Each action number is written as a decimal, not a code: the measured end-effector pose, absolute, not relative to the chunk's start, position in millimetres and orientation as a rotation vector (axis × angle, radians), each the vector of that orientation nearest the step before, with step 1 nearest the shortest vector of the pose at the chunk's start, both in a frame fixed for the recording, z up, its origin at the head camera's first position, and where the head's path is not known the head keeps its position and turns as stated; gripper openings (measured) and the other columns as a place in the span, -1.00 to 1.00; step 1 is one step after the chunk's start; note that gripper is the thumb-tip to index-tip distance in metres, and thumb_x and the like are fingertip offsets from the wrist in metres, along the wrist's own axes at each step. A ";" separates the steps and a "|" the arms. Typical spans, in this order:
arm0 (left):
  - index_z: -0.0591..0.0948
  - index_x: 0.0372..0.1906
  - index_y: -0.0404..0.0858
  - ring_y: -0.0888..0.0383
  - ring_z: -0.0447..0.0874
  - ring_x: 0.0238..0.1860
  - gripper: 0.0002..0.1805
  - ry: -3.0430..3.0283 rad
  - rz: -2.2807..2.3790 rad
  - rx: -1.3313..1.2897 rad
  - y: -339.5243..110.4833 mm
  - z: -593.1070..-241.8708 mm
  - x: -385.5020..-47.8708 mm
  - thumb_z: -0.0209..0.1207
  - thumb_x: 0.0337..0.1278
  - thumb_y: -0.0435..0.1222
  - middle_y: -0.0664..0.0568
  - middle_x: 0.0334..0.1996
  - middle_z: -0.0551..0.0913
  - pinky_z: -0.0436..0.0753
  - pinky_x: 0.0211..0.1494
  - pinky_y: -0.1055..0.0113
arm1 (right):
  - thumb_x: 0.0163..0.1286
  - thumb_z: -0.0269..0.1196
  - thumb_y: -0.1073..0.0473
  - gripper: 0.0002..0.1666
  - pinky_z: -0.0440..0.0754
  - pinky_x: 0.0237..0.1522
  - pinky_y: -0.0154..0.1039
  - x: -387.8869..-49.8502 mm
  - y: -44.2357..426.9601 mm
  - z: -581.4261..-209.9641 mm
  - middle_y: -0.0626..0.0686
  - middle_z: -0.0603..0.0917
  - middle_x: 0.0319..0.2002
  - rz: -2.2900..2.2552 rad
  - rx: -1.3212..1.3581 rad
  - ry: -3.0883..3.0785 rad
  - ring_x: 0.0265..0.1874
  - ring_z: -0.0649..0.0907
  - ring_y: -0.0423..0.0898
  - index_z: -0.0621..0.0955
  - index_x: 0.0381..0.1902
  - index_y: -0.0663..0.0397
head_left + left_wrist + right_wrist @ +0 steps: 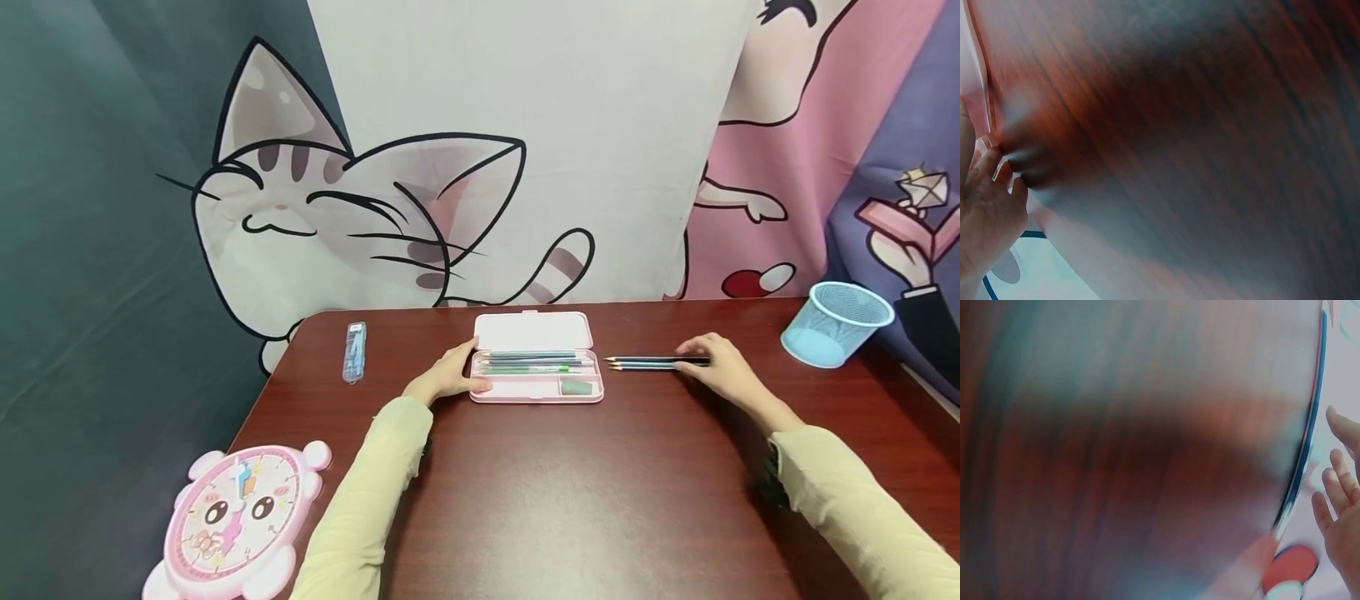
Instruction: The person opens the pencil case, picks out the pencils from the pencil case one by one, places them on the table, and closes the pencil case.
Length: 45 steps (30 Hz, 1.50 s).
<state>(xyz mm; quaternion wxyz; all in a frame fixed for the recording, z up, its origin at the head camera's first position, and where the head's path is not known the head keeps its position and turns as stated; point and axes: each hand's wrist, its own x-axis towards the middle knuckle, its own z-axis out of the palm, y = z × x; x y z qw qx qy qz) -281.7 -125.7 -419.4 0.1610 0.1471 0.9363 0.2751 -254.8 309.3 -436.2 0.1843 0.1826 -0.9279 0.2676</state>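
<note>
A pink pencil case point(525, 389) lies unfolded on the table, several pencils point(532, 358) in its tray and a grey-green eraser point(577, 387) in the front right compartment. My left hand point(447, 372) holds the case's left end, thumb over the front corner and fingers toward the hinge; the left wrist view shows this hand point(994, 203) against the case's edge point(975, 81). Right of the case lie a few dark and blue pencils point(645, 364), points to the left. Over their right ends is my right hand point(716, 367), fingers spread; in the right wrist view its fingertips point(1324, 503) appear apart from a dark blue pencil point(1311, 425).
A light blue mesh pencil cup point(825, 333) stands at the back right. At the back left lies a small clear-blue case point(355, 352). A pink animal-shaped clock point(238, 517) is at the front left. A printed cloth point(600, 125) hangs behind the table point(570, 483).
</note>
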 end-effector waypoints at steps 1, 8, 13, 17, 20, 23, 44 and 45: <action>-0.04 0.43 -0.20 -0.04 -0.01 0.42 0.03 2.674 0.785 0.414 -126.3 -419.0 -281.9 0.29 -0.06 -0.02 -0.08 0.41 0.10 0.09 0.42 0.05 | -0.03 0.37 0.36 -0.79 0.40 -0.28 -0.28 -256.7 299.3 -435.3 0.20 0.60 -0.39 0.780 0.527 -2.612 -0.34 0.53 0.08 0.63 -0.36 0.27; -0.04 0.43 -0.19 -0.04 0.01 0.42 0.02 2.678 0.761 0.414 -127.2 -420.2 -283.2 0.27 -0.04 -0.01 -0.08 0.41 0.10 0.11 0.41 0.05 | 0.12 0.30 0.29 -0.78 0.52 -0.11 -0.05 -268.3 226.6 -429.4 0.17 0.66 -0.28 1.008 0.594 -2.723 -0.22 0.63 0.07 0.62 -0.25 0.25; -0.03 0.43 -0.19 -0.03 0.02 0.41 0.01 2.677 0.786 0.406 -127.0 -421.9 -282.7 0.27 -0.04 0.00 -0.08 0.41 0.10 0.12 0.40 0.02 | 0.18 0.25 0.28 -0.77 0.55 -0.09 0.03 -276.6 194.4 -426.5 0.22 0.69 -0.24 1.085 0.684 -2.803 -0.22 0.65 0.09 0.62 -0.19 0.28; -0.02 0.43 -0.19 -0.03 0.03 0.41 0.01 2.676 0.791 0.398 -127.1 -422.3 -280.8 0.27 -0.05 0.00 -0.09 0.40 0.11 0.13 0.39 0.01 | 0.16 0.28 0.27 -0.76 0.56 -0.18 -0.08 -281.7 185.4 -424.7 0.17 0.70 -0.30 1.026 0.774 -2.838 -0.32 0.62 -0.01 0.65 -0.21 0.27; -0.02 0.43 -0.19 -0.04 0.04 0.41 0.01 2.679 0.788 0.395 -126.7 -422.0 -279.9 0.27 -0.05 0.01 -0.09 0.40 0.12 0.14 0.39 0.01 | 0.13 0.31 0.19 -0.74 0.43 -0.31 -0.23 -283.3 183.8 -423.4 0.10 0.70 -0.34 0.942 0.804 -2.874 -0.39 0.49 -0.08 0.67 -0.22 0.22; -0.01 0.43 -0.19 -0.05 0.04 0.41 0.01 2.678 0.789 0.390 -126.3 -421.0 -279.7 0.27 -0.05 0.01 -0.09 0.40 0.11 0.14 0.39 0.00 | 0.12 0.31 0.15 -0.76 0.27 -0.38 -0.29 -283.3 182.6 -422.7 0.06 0.69 -0.37 0.812 0.832 -2.897 -0.42 0.38 -0.11 0.69 -0.26 0.16; -0.02 0.43 -0.15 -0.06 0.03 0.41 0.00 2.690 0.784 0.386 -126.4 -423.2 -280.7 0.27 -0.05 0.01 -0.08 0.40 0.12 0.13 0.39 -0.01 | 0.06 0.31 0.37 -0.89 0.37 -0.27 -0.19 -267.5 236.2 -420.1 0.06 0.67 -0.43 0.769 0.770 -2.549 -0.36 0.50 -0.03 0.66 -0.39 0.17; -0.02 0.43 -0.15 -0.06 0.03 0.41 0.00 2.690 0.781 0.391 -126.4 -423.2 -281.2 0.27 -0.05 0.01 -0.08 0.40 0.12 0.13 0.39 0.00 | 0.04 0.32 0.38 -0.88 0.37 -0.27 -0.22 -265.3 242.0 -420.3 0.06 0.66 -0.44 0.772 0.760 -2.531 -0.37 0.50 -0.04 0.66 -0.39 0.18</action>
